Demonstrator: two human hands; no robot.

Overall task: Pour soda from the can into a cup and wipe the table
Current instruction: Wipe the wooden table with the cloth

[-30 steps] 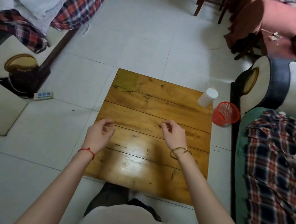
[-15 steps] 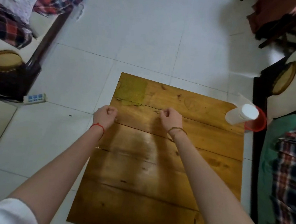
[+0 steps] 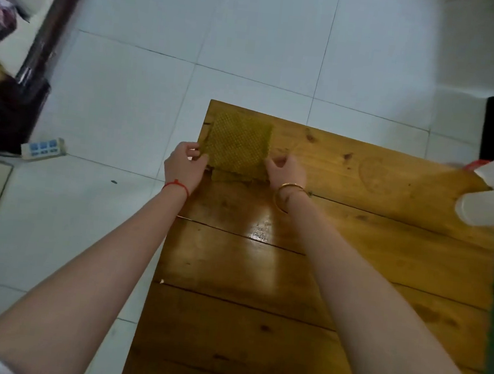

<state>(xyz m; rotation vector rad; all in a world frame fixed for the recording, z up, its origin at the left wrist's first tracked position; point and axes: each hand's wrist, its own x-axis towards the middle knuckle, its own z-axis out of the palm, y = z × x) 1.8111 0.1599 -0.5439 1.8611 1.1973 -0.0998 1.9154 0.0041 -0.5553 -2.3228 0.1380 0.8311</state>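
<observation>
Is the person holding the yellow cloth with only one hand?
No, both the left hand and the right hand pinch the near corners of the yellow cloth on the table.

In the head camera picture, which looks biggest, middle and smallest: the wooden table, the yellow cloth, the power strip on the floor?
1. Wooden table, by far the largest.
2. Yellow cloth, on the table's far corner.
3. Power strip, smallest.
</observation>
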